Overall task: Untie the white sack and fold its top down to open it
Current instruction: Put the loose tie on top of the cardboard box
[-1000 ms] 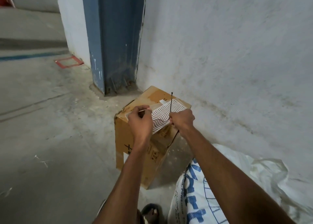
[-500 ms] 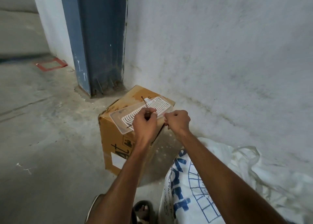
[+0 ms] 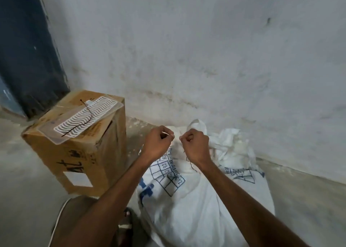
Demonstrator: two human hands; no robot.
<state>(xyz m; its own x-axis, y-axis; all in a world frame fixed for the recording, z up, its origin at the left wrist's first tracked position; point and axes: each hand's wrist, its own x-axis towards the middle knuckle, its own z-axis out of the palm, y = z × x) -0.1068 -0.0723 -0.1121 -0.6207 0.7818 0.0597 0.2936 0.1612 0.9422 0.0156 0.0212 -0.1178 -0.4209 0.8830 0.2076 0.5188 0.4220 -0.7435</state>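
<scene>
The white sack with blue print stands on the floor against the wall, its crumpled top bunched at the far side. My left hand and my right hand hover close together just above the sack's near upper part, both with fingers curled into loose fists. Nothing shows plainly inside either hand. A thin black tie lies loose on a white wavy-patterned plate on top of a cardboard box to the left.
The grey wall runs close behind the sack and box. A dark blue pillar stands at the back left. My foot in a sandal is near the sack's base. Bare concrete floor lies left of the box.
Both hands let go of the black tie, which now lies on the plate on the box. They moved right and down to above the sack. The view swung right.
</scene>
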